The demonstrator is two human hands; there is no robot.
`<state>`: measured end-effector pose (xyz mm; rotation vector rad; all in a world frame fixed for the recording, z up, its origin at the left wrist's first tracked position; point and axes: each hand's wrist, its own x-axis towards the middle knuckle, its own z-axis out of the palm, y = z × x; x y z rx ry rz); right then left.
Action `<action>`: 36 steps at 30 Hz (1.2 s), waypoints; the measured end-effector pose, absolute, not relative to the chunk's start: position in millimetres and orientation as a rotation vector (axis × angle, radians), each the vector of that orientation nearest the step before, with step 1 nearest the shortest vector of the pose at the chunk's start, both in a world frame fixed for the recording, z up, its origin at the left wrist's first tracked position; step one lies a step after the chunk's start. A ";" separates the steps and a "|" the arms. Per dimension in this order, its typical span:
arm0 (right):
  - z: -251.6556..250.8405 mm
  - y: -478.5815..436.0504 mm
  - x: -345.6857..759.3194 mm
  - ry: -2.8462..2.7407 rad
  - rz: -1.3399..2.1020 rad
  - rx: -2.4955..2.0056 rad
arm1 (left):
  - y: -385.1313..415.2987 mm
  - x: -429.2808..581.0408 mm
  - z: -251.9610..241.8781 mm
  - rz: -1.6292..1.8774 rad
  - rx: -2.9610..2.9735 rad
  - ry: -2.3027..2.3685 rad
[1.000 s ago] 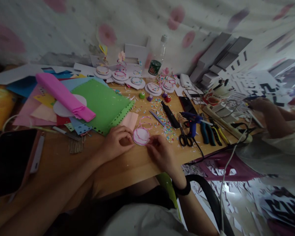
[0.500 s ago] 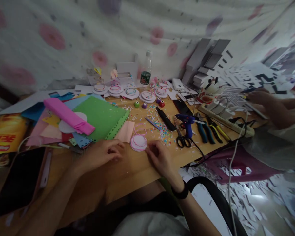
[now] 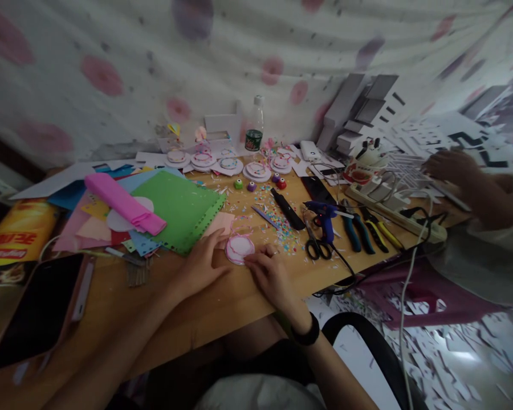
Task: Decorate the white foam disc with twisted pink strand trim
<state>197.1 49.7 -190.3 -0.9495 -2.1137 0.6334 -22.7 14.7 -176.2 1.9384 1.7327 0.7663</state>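
Observation:
A small white paper disc with a pink rim point(image 3: 239, 248) lies on the wooden table point(image 3: 222, 302) in front of me. My left hand point(image 3: 203, 259) rests flat beside it, fingers stretched out and touching its left edge. My right hand point(image 3: 268, 276) is curled, its fingertips pinched at the disc's lower right edge. A thin pink strip loops up from the disc toward a peach paper piece point(image 3: 219, 223).
Coloured sheets, a green foam sheet point(image 3: 175, 205) and a pink roll point(image 3: 123, 202) lie left. A phone point(image 3: 38, 310) sits near left. Scissors point(image 3: 314, 242), a blue glue gun point(image 3: 325, 216), pliers and finished discs lie beyond. Another person's hand point(image 3: 453, 168) works at the right.
My left hand let go of the disc, drew back, then returned flat at its left edge. The disc now lies on the table; my right hand stayed at its right edge.

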 end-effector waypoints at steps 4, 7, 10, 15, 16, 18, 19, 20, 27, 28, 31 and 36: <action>-188.2 44.6 193.9 -2.125 0.621 -0.979 | 19.2 -19.7 -188.8 0.838 1.936 1.694; -186.1 41.1 192.1 -2.142 0.620 -1.012 | 18.6 -19.3 -194.4 0.901 1.944 1.708; -184.8 40.7 190.9 -2.179 0.580 -1.024 | 17.6 -17.2 -196.8 0.933 1.977 1.726; -185.6 41.7 188.4 -2.181 0.529 -1.028 | 17.7 -14.6 -197.0 0.931 1.991 1.735; -186.4 41.4 187.7 -2.168 0.542 -1.027 | 17.8 -14.5 -197.4 0.940 1.993 1.739; -188.1 40.7 186.4 -2.149 0.564 -1.026 | 17.9 -14.3 -198.1 0.955 1.999 1.744; -188.9 40.2 185.9 -2.145 0.569 -1.024 | 17.9 -14.1 -198.2 0.955 2.000 1.748; -189.5 39.8 185.5 -2.146 0.570 -1.022 | 17.9 -14.0 -198.1 0.946 1.999 1.751; -189.9 37.2 185.1 -2.168 0.563 -0.999 | 17.6 -13.6 -194.3 0.926 1.986 1.761; -189.8 36.8 185.0 -2.168 0.565 -0.997 | 17.7 -13.7 -194.3 0.926 1.986 1.759; -189.5 36.0 185.0 -2.166 0.572 -0.992 | 18.0 -13.9 -195.5 0.936 1.991 1.761; -188.8 36.6 185.2 -2.165 0.581 -0.976 | 18.0 -13.3 -197.6 0.966 1.987 1.771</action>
